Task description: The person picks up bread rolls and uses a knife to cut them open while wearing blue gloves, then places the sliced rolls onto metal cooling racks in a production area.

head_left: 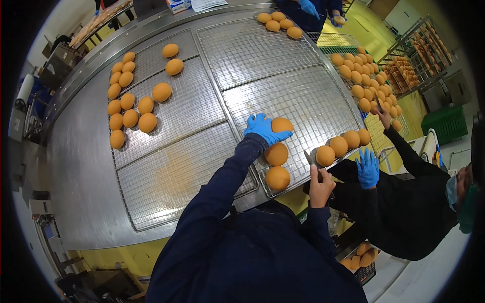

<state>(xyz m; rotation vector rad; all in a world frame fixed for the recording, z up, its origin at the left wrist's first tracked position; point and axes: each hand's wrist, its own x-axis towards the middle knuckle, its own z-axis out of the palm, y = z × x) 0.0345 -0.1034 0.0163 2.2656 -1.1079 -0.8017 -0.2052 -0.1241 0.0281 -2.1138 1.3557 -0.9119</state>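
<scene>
My left hand (265,130), in a blue glove, is curved against an orange-brown round bun (283,123) on the wire rack (268,96), its thumb along the bun's lower side. Two more buns (277,178) sit below it. My bare right hand (320,188) grips a knife (309,159), blade pointing up-left, beside a row of buns (339,145) along the rack's right edge. More buns (147,122) rest on the left racks (172,171).
A co-worker (404,212) on the right has a gloved hand (368,169) near my rack and another holding a blade by bun-laden racks (371,81). Another person (303,12) stands across the steel table (81,166). A loaded trolley (414,55) and green crate (444,123) are at right.
</scene>
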